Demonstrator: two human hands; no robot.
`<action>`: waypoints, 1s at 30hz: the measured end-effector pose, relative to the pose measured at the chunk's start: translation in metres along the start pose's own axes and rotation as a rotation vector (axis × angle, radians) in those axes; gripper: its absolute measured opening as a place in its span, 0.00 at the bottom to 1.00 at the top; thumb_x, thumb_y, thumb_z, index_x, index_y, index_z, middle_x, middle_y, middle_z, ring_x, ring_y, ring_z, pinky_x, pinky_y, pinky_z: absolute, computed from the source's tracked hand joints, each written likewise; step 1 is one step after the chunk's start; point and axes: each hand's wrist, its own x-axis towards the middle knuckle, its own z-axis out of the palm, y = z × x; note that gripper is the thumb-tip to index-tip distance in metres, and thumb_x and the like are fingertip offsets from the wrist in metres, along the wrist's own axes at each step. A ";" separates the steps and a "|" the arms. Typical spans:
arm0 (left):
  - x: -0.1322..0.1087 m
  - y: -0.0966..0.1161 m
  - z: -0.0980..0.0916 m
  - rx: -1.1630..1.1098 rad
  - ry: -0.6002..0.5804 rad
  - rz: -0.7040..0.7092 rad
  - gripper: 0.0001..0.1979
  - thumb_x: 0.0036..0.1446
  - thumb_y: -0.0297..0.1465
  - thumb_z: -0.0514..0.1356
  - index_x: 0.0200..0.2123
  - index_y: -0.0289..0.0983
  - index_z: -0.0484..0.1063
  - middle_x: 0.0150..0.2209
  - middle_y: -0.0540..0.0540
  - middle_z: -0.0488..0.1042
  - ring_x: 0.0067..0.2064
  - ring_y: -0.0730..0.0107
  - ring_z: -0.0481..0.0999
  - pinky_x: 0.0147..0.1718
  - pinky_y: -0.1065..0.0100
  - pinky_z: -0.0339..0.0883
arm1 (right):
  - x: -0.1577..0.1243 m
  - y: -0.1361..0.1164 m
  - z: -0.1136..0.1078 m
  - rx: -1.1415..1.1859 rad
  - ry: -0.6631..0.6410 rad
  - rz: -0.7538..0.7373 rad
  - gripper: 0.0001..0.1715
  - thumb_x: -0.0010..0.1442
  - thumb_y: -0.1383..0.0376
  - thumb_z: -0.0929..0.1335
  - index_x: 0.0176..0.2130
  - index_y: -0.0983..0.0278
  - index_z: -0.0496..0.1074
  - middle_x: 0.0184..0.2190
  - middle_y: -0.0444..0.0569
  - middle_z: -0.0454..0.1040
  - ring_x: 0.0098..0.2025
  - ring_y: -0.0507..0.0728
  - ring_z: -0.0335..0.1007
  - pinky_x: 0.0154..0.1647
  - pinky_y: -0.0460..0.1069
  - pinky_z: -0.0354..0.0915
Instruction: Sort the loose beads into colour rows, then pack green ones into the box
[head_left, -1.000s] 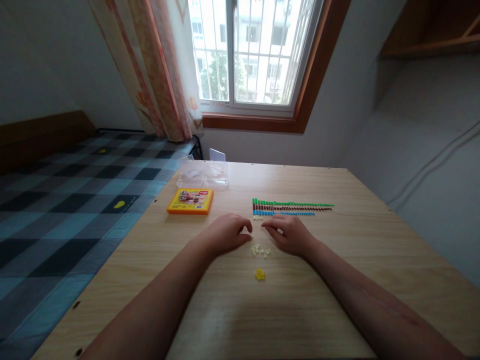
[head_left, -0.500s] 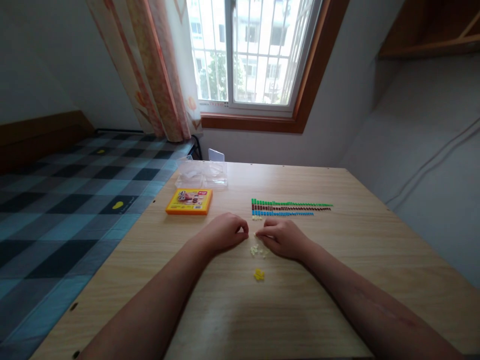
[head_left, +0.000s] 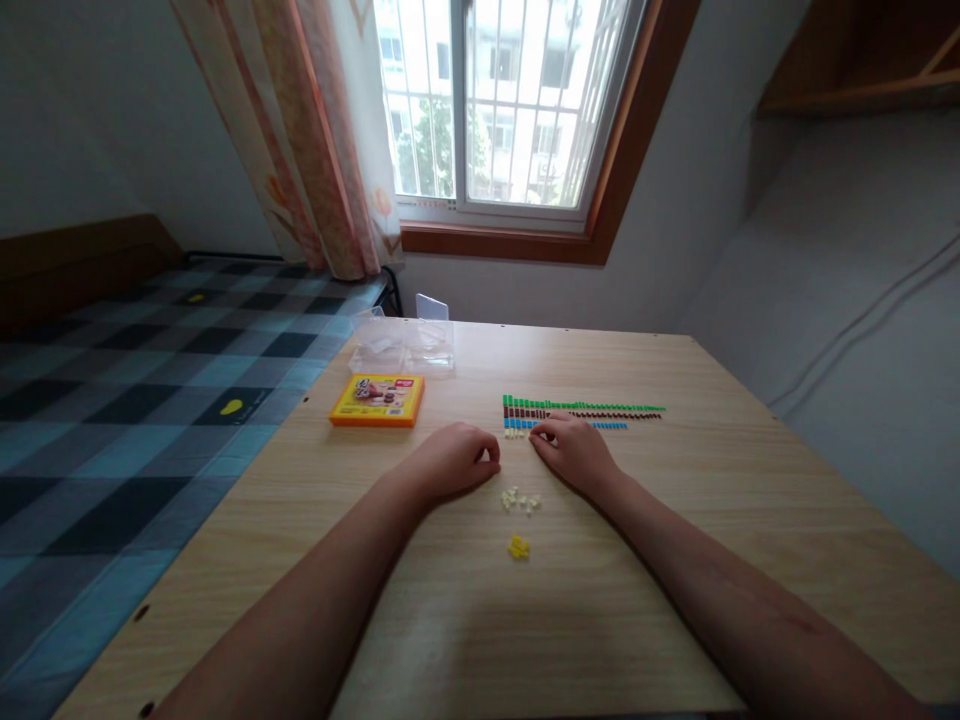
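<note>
My right hand (head_left: pixel 574 450) is pinched at the right end of a short row of tiny cream building blocks (head_left: pixel 513 434). A cream block seems to be between its fingertips, mostly hidden. My left hand (head_left: pixel 455 462) rests on the table, fingers curled in, with nothing visible in them. Between and nearer than the hands lies a loose heap of cream blocks (head_left: pixel 517 499), then a small heap of yellow blocks (head_left: pixel 518 547). Beyond the cream row run lines of blue blocks (head_left: pixel 611 427), brown blocks (head_left: pixel 637 417) and green blocks (head_left: pixel 600 406); my right hand covers part of them.
A yellow-orange box (head_left: pixel 377 401) lies flat on the wooden table (head_left: pixel 465 620) at the left. Behind it stand clear plastic containers (head_left: pixel 401 345). A bed with a checked cover (head_left: pixel 150 400) adjoins the left side, and a window (head_left: pixel 517 110) is ahead.
My right hand has moved away from me, from near the loose cream heap to the end of the cream row. The cream block by its fingertips has gone with it. My left hand barely moved.
</note>
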 end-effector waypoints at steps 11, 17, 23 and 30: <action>0.002 0.001 -0.001 0.007 -0.020 -0.025 0.08 0.57 0.35 0.62 0.35 0.40 0.81 0.32 0.47 0.80 0.32 0.67 0.75 0.32 0.68 0.61 | 0.000 0.001 0.003 0.011 0.038 0.003 0.10 0.65 0.64 0.68 0.36 0.60 0.81 0.36 0.49 0.79 0.40 0.56 0.73 0.41 0.48 0.65; 0.001 0.001 0.000 0.006 -0.021 -0.042 0.09 0.56 0.35 0.61 0.36 0.41 0.81 0.33 0.47 0.80 0.33 0.66 0.75 0.31 0.68 0.61 | 0.000 0.001 0.002 0.002 0.026 0.016 0.10 0.65 0.63 0.68 0.37 0.59 0.81 0.36 0.49 0.79 0.39 0.57 0.74 0.39 0.48 0.65; 0.001 0.001 0.000 -0.002 -0.020 -0.047 0.10 0.56 0.35 0.61 0.36 0.40 0.81 0.33 0.46 0.80 0.33 0.66 0.76 0.32 0.68 0.63 | 0.000 0.002 0.003 -0.009 0.008 0.003 0.11 0.66 0.62 0.68 0.37 0.59 0.82 0.37 0.49 0.80 0.41 0.57 0.75 0.41 0.48 0.66; 0.001 0.001 0.002 0.009 -0.004 -0.031 0.09 0.56 0.35 0.61 0.35 0.41 0.80 0.32 0.48 0.79 0.32 0.66 0.74 0.32 0.68 0.61 | 0.000 0.002 0.003 0.026 0.032 0.003 0.10 0.65 0.63 0.69 0.37 0.60 0.82 0.37 0.49 0.80 0.41 0.58 0.74 0.41 0.49 0.66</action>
